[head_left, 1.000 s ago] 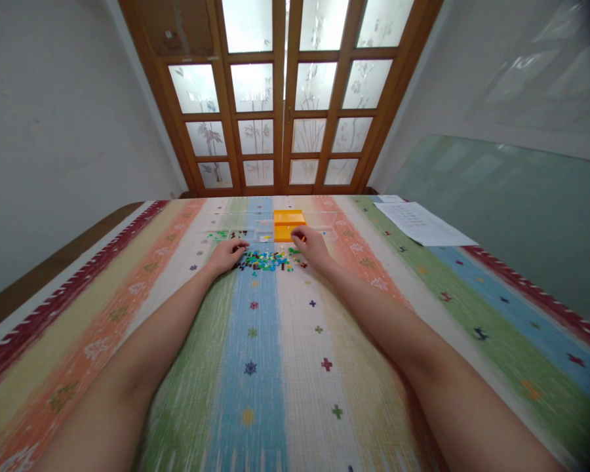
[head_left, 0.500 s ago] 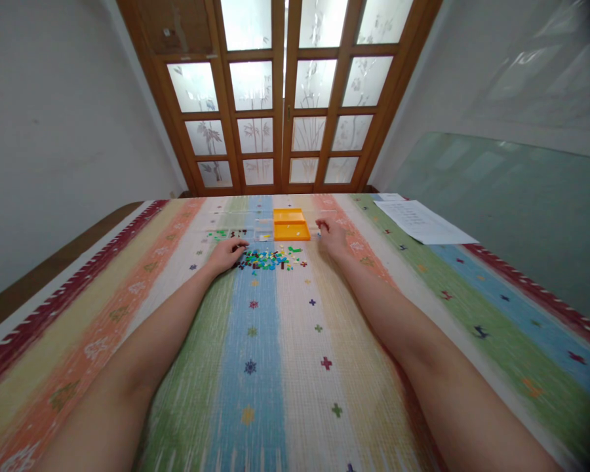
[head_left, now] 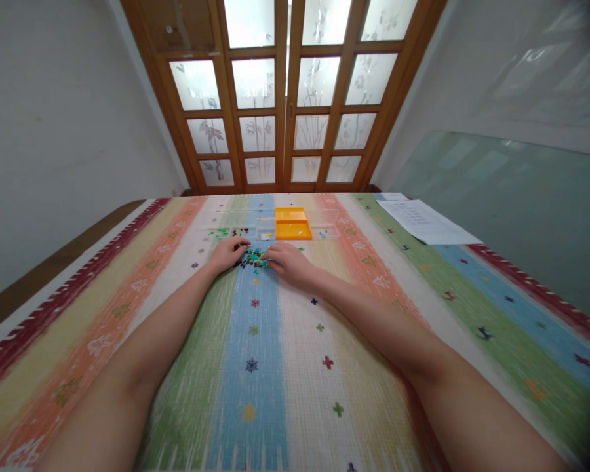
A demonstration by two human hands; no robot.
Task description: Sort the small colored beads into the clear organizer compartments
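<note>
A loose pile of tiny coloured pieces (head_left: 252,257), mostly blue, green and dark brown with some yellow, lies on the striped tablecloth. At the pile's left edge rests my left hand (head_left: 225,255), thumb and forefinger bent together; whatever lies between the tips is too small to make out. My right hand (head_left: 290,263) reaches over the pile from the right and hides part of it. Its fingers are curled down among the pieces, the tips pressed close. Just behind, an orange two-part tray (head_left: 294,221) stands among clear plastic compartments.
Green pieces (head_left: 219,233) and dark brown pieces (head_left: 240,232) sit sorted in clear compartments at left; a few blue pieces (head_left: 323,234) lie in one at right. Printed paper sheets (head_left: 425,221) rest toward the back right. Wooden glazed doors (head_left: 285,118) stand beyond the table.
My right hand has moved left and nearer, from the compartment right of the orange tray to the pile. Blue pieces show where it was. My left hand has barely moved.
</note>
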